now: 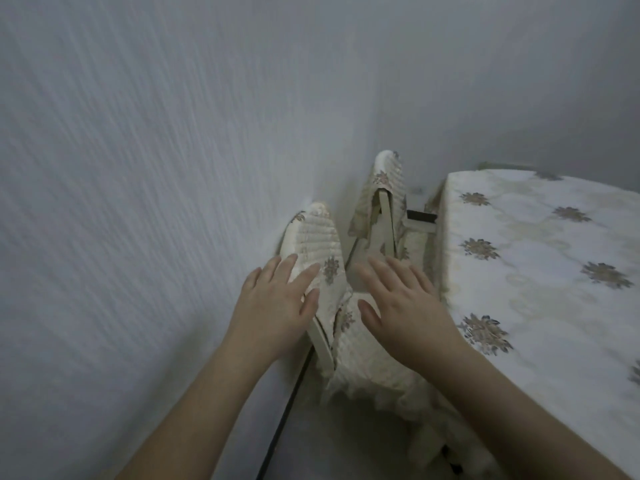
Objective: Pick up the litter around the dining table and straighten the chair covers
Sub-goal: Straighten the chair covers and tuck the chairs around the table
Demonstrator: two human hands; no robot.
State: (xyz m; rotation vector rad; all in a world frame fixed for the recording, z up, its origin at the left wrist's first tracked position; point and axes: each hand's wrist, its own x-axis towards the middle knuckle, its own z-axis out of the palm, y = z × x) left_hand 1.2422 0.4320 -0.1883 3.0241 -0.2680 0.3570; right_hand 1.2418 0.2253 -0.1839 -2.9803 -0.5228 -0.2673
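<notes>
Two chairs stand between the wall and the table, each with a cream quilted cover bearing flower motifs. The near chair's back cover sits under the fingertips of my left hand, whose fingers are straight and spread. My right hand hovers flat and open over the near chair's seat cover, holding nothing. The far chair's cover hangs rumpled, with the cream frame showing below it. No litter is visible.
The dining table with a cream flowered cloth fills the right side, close to the chairs. A pale textured wall runs along the left and back. A dark strip lies along the wall's foot.
</notes>
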